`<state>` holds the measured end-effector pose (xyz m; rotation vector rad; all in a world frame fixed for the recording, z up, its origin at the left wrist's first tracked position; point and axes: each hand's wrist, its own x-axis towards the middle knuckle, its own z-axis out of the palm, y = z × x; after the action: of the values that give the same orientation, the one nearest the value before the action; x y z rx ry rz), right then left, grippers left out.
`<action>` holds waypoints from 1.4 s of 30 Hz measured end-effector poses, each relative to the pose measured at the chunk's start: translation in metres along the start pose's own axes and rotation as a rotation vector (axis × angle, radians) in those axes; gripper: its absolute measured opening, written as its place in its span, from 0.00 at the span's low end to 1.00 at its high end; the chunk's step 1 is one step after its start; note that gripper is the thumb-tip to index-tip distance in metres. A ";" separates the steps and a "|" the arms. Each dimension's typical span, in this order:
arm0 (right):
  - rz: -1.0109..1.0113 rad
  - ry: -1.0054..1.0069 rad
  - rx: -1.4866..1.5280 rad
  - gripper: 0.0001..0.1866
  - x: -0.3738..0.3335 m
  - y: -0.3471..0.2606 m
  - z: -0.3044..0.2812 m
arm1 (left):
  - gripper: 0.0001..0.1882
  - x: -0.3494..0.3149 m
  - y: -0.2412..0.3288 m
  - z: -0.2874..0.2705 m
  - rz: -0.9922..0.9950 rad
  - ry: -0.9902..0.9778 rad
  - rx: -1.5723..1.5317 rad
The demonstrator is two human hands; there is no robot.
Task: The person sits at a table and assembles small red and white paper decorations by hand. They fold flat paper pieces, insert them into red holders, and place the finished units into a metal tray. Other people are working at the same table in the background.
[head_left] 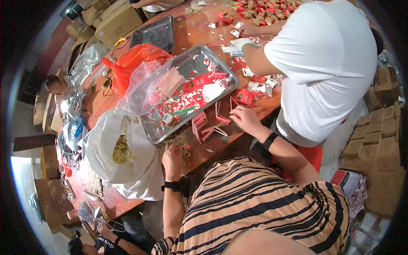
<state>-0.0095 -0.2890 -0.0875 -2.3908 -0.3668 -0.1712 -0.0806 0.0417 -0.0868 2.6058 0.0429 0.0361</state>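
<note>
My left hand [172,162] is at the table edge with its fingers curled, beside a small heap of dry brownish plant bits [185,153]. What it pinches, if anything, is hidden. My right hand [246,120] reaches over the table, fingertips closed at the end of a thin folded card [233,103] next to a red box [245,97]. Between my hands stand several folded red-and-white cards: a pink-edged stack [198,125], a zigzag piece [213,133] and an angled one [221,114].
A metal tray [154,135] beyond holds red and white paper scraps and cards. Left of it are a white bag [102,146] with yellowish-green bits and a red plastic bag [138,59]. A co-worker in a white shirt [321,63] works at right. Cardboard boxes [374,157] are stacked behind.
</note>
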 end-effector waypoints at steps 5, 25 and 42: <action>-0.029 -0.181 -0.249 0.10 0.012 -0.009 0.033 | 0.14 0.005 -0.010 0.009 -0.003 -0.018 0.050; 0.010 -0.062 -0.223 0.17 -0.009 -0.025 0.031 | 0.11 0.003 -0.021 -0.001 0.033 -0.053 0.033; -0.635 -0.045 -0.424 0.10 -0.015 -0.031 0.071 | 0.16 0.010 -0.021 0.018 0.093 -0.175 0.153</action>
<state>-0.0316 -0.2222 -0.1242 -2.6053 -1.2091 -0.5261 -0.0708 0.0508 -0.1130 2.7512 -0.1433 -0.1679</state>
